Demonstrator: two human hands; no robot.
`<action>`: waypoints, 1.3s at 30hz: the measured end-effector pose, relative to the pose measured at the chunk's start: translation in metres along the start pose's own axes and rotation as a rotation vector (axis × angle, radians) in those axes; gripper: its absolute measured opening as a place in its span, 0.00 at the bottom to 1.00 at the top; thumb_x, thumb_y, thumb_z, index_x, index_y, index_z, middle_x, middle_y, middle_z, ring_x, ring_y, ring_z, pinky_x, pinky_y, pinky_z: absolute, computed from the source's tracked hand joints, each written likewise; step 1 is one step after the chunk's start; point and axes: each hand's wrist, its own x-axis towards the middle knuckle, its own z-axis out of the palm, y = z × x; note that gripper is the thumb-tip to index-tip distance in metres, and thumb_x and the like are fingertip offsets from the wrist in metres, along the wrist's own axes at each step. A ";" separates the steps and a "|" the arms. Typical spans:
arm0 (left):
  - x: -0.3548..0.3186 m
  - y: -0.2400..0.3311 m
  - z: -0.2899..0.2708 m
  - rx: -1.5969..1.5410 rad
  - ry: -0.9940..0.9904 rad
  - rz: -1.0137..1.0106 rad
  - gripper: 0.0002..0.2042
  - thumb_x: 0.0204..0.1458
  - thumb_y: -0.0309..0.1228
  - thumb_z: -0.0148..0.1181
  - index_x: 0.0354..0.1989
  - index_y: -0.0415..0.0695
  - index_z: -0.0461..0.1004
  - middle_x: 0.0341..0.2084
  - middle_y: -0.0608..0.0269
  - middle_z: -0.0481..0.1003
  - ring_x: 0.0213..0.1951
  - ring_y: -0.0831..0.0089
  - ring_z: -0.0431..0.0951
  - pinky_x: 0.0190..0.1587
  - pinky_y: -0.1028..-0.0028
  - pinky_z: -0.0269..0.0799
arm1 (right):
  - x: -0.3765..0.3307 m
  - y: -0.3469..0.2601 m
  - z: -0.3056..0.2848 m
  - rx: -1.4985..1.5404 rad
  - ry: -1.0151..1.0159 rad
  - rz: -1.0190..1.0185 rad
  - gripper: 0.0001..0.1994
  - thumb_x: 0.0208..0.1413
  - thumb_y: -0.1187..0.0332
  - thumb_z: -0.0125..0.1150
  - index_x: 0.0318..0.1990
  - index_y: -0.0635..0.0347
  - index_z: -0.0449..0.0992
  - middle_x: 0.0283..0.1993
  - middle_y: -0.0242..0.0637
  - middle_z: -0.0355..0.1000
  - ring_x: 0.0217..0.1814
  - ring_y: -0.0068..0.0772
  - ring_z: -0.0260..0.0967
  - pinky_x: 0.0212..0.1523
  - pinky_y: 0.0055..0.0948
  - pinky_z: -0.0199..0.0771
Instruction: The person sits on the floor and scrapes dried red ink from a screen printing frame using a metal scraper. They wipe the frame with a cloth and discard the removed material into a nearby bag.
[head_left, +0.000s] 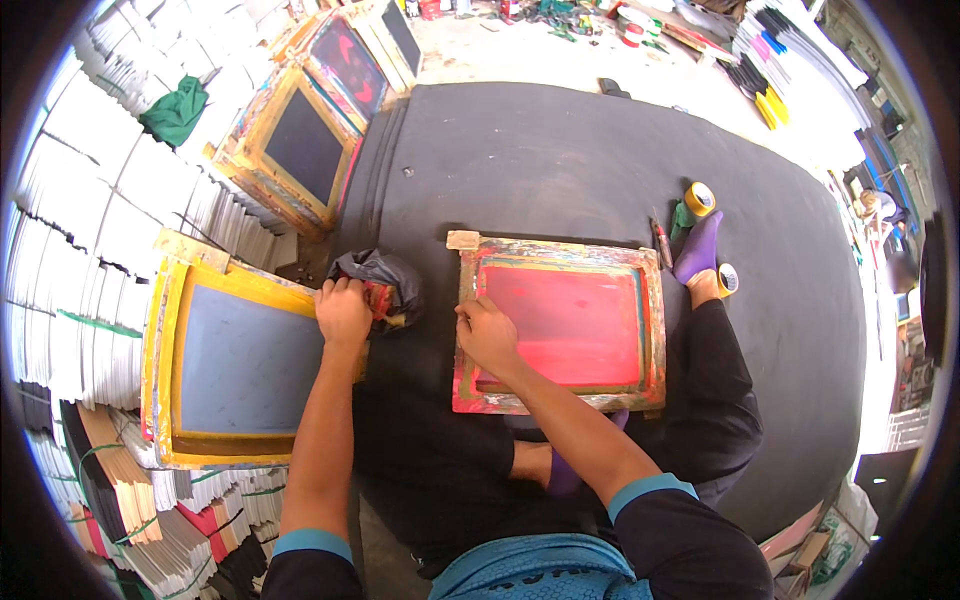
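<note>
A wooden screen-printing frame point(558, 252) with a red mesh lies flat on a black mat in front of me. My right hand point(487, 335) rests on the frame's left edge, fingers curled against the red mesh. My left hand point(343, 310) presses on a crumpled dark, paint-stained rag point(385, 277) just left of the frame, fingers closed on its edge. A second frame point(225, 365) with yellow taped edges and grey mesh lies at my left, touching that hand.
Black round mat point(560, 150) covers the floor. My legs in black trousers and purple socks point(698, 247) flank the red frame. Yellow tape rolls point(699, 198) and a pen lie at right. More frames point(300, 145) and stacks of white sheets point(110, 180) crowd the left.
</note>
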 end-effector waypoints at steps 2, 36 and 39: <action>-0.002 0.008 -0.007 -0.154 -0.009 -0.063 0.08 0.55 0.33 0.65 0.30 0.41 0.79 0.33 0.52 0.82 0.39 0.49 0.81 0.47 0.55 0.76 | -0.003 0.011 -0.009 0.023 -0.001 0.023 0.09 0.57 0.67 0.60 0.42 0.53 0.83 0.48 0.43 0.78 0.45 0.53 0.80 0.46 0.50 0.81; -0.071 0.198 0.085 -0.427 -0.105 0.315 0.18 0.51 0.39 0.69 0.49 0.49 0.82 0.63 0.52 0.68 0.72 0.45 0.58 0.72 0.46 0.54 | 0.070 0.181 -0.043 1.125 0.459 0.888 0.18 0.66 0.73 0.57 0.61 0.67 0.70 0.36 0.41 0.77 0.28 0.30 0.75 0.27 0.30 0.79; -0.070 0.200 0.084 -0.443 -0.090 0.323 0.17 0.51 0.40 0.68 0.49 0.49 0.82 0.61 0.52 0.69 0.72 0.45 0.58 0.71 0.46 0.55 | 0.076 0.191 -0.038 1.314 0.555 0.908 0.14 0.68 0.73 0.55 0.58 0.66 0.71 0.36 0.41 0.78 0.28 0.32 0.76 0.29 0.32 0.80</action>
